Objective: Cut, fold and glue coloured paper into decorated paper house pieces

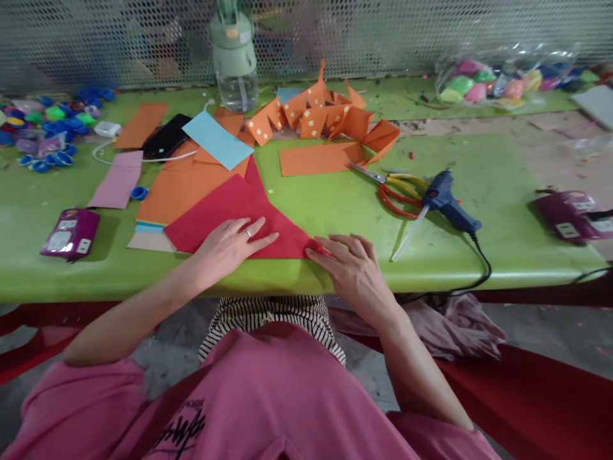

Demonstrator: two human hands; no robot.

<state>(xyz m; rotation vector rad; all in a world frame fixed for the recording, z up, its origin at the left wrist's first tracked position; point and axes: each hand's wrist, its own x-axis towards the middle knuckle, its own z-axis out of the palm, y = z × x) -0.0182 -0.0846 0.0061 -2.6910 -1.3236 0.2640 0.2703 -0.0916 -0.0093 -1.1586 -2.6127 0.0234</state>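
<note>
A folded sheet of red paper [225, 211] lies near the table's front edge, with one pointed flap standing out at its top. My left hand [227, 246] rests flat on it, fingers spread, a ring on one finger. At the paper's narrow right corner, my right hand [352, 265] has its thumb and fingers closed on the red tip, which curls up a little. Under the red sheet, partly hidden, are orange paper [165, 185] and several other coloured sheets. A light blue paper strip [218, 139] lies just behind.
Scissors [390, 188] and a blue glue gun [447, 201] with its cord lie to the right. Orange cut-paper shapes [316, 115], a water bottle [234, 64] and a black phone [166, 137] are farther back. Purple power sockets [71, 234] sit left and right. Bagged balloon-like pieces [479, 83] lie back right.
</note>
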